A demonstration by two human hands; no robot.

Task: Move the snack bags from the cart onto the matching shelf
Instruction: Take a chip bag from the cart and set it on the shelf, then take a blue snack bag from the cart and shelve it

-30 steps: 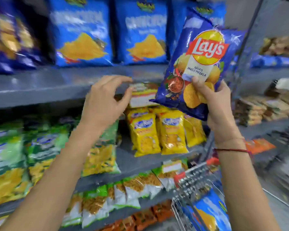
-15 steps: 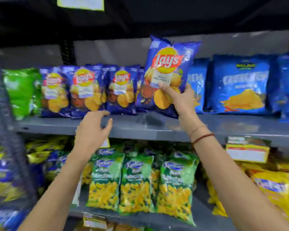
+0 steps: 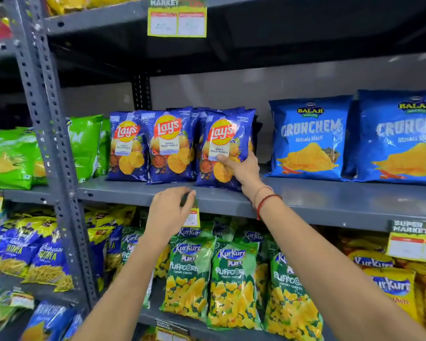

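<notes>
1. Three dark blue chip bags are standing upright in a row on the grey shelf (image 3: 330, 200), side by side, set back from its front edge.
2. The right hand (image 3: 244, 169) is gripping the rightmost chip bag (image 3: 225, 143), thumb pressing on its front and fingers wrapping round its right side; the bag's bottom is sitting on the shelf board, just beside the middle bag (image 3: 170, 146).
3. The left bag (image 3: 127, 143) is standing nearest the grey upright post (image 3: 47, 119).
4. The left hand (image 3: 170, 212) is hovering at the shelf's front edge with fingers curling loosely and holding nothing, partly covering a price tag (image 3: 191, 217).
5. Two lighter blue bags (image 3: 310, 136) are standing further toward the shelf's right end, well apart from the held bag.
6. Green puffcorn bags (image 3: 231, 284) are filling the board below.
</notes>
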